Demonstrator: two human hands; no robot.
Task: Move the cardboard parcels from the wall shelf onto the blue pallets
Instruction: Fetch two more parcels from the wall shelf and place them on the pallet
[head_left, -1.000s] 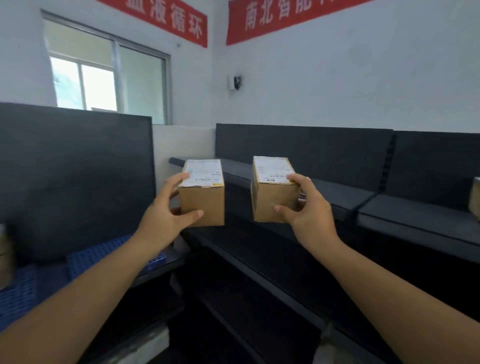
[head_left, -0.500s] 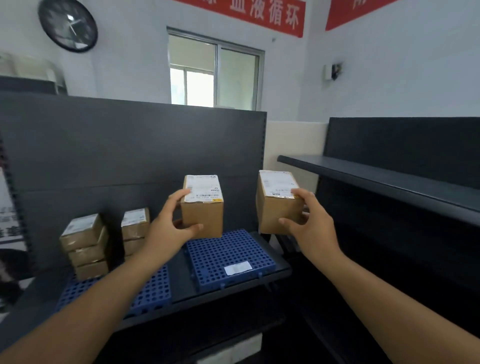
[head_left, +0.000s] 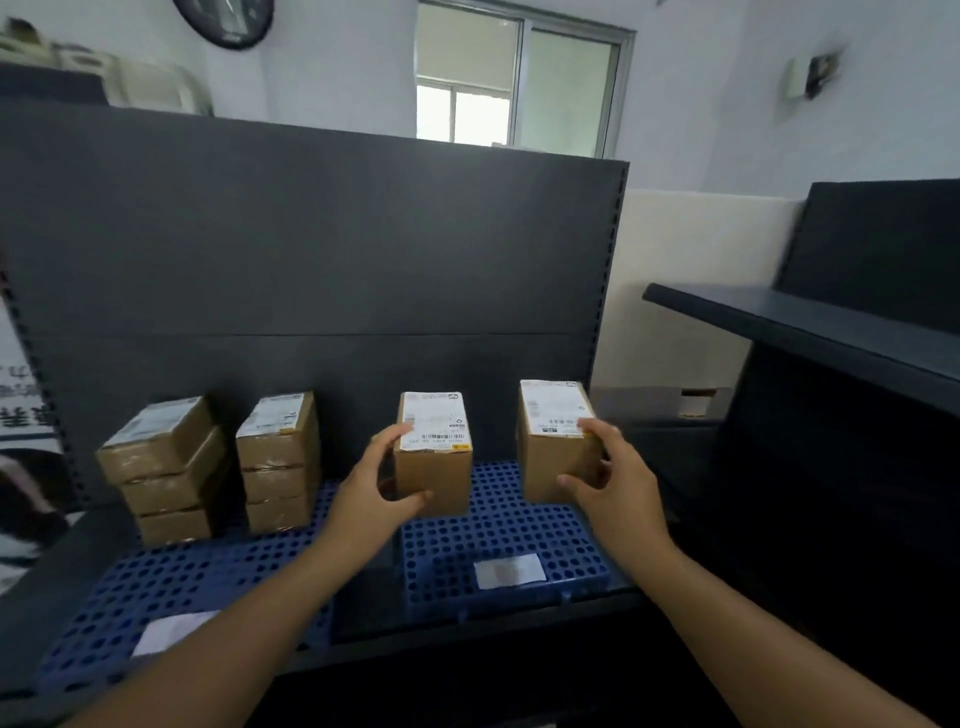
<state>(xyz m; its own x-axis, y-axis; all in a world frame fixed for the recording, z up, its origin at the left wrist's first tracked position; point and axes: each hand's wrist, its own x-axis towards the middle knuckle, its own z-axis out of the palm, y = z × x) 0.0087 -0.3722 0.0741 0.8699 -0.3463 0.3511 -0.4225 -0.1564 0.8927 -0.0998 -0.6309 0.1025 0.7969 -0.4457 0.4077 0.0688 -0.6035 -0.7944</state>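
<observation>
While in hands (head_left: 363, 499) (head_left: 618, 493), 2 cardboard pkgs (head_left: 439, 475) (head_left: 550, 462)

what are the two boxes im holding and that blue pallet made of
The left parcel and the right parcel: brown cardboard, matte, judging by the crisp folded edges; white paper labels on top. The blue pallet: probably moulded plastic, given its even colour, faint sheen and regular grid of round holes.

The wall clock (head_left: 223, 21) at eleven o'clock is cut by the top edge; the wall fitting (head_left: 810, 73) at one o'clock is smeared. Label print on the left parcel (head_left: 436, 475) and right parcel (head_left: 545, 462) is too small to read. The poster (head_left: 21, 415) at nine o'clock runs off the left edge.
</observation>
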